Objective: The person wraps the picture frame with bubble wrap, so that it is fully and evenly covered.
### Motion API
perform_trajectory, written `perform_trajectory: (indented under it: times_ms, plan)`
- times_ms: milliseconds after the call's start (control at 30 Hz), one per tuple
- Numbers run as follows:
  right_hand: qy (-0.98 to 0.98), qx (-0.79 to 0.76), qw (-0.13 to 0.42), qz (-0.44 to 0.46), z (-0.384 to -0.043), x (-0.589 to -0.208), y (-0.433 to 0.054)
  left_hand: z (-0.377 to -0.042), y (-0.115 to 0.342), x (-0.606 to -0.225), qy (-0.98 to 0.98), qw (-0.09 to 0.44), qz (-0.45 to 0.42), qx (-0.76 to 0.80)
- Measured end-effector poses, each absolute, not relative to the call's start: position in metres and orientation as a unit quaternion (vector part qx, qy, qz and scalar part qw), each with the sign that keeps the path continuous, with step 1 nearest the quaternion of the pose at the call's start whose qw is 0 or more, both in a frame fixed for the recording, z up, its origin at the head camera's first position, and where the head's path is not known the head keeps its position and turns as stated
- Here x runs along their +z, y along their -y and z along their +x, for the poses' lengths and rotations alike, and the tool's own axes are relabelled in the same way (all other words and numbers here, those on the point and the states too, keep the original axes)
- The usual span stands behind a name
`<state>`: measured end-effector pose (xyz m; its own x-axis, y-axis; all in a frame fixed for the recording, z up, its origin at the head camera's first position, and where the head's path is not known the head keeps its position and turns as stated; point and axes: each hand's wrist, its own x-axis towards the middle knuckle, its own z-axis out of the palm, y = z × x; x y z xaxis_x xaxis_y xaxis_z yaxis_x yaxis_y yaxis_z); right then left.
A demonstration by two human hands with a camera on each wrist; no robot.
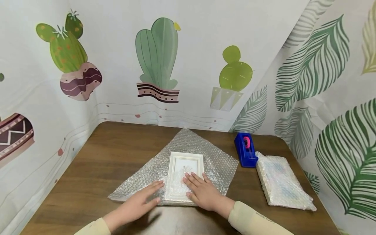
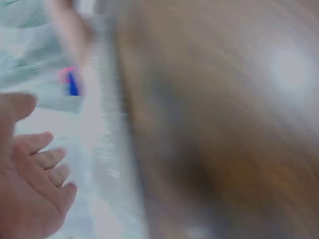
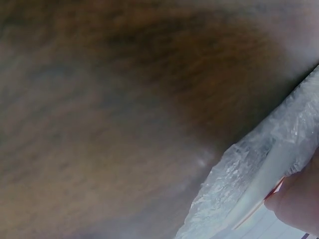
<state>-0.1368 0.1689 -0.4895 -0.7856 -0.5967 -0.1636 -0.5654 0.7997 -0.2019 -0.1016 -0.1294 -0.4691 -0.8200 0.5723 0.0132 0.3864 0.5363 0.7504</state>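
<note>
A white picture frame (image 1: 171,173) lies flat on a sheet of bubble wrap (image 1: 188,140), set diagonally with one corner pointing to the back wall. My right hand (image 1: 204,192) rests on the frame's lower right part, its fingers extended over the glass. In the right wrist view a fingertip (image 3: 299,204) presses near the crinkled wrap edge (image 3: 214,189). To the left of the frame, my left hand (image 1: 141,200) hovers low over the wrap with spread fingers and holds nothing. The left wrist view shows that hand's palm (image 2: 30,194) beside the blurred wrap edge.
A blue tape dispenser (image 1: 242,151) with a pink core (image 1: 247,142) stands at the back right. In front of it lies a flat parcel (image 1: 282,182) in bubble wrap, near the right edge of the brown wooden table (image 1: 126,143). Printed cloth walls (image 1: 117,81) enclose the table.
</note>
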Motion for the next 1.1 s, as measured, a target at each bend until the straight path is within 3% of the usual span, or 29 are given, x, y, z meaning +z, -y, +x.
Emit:
perform_trajectory:
  times_ms: [133, 200, 333, 467, 700, 1000, 1100]
  plan:
    - [-0.945, -0.068, 0.107, -0.302, -0.134, -0.489, -0.17, -0.1, 0.136, -0.462, -0.643, 0.303, 0.192, 0.676]
    - [-0.946, -0.069, 0.107, -0.298, -0.134, -0.488, -0.171, -0.097, 0.14, -0.469, -0.538, 0.396, 0.128, 0.733]
    - [-0.945, -0.075, 0.111, -0.297, -0.134, -0.49, -0.17, -0.088, 0.147, -0.49, -0.489, 0.462, 0.048, 0.738]
    - [-0.945, -0.073, 0.107, -0.3, -0.135, -0.491, -0.169, -0.084, 0.151, -0.505, -0.473, 0.433, -0.027, 0.767]
    - [-0.946, -0.067, 0.1, -0.302, -0.137, -0.49, -0.168, -0.09, 0.129, -0.506, -0.503, 0.339, -0.097, 0.789]
    - [-0.946, -0.07, 0.103, -0.298, -0.136, -0.492, -0.168, -0.096, 0.081, -0.496, -0.67, 0.137, -0.176, 0.708]
    - [-0.946, -0.068, 0.107, -0.299, -0.136, -0.492, -0.166, -0.096, 0.081, -0.5, -0.617, 0.121, -0.167, 0.76]
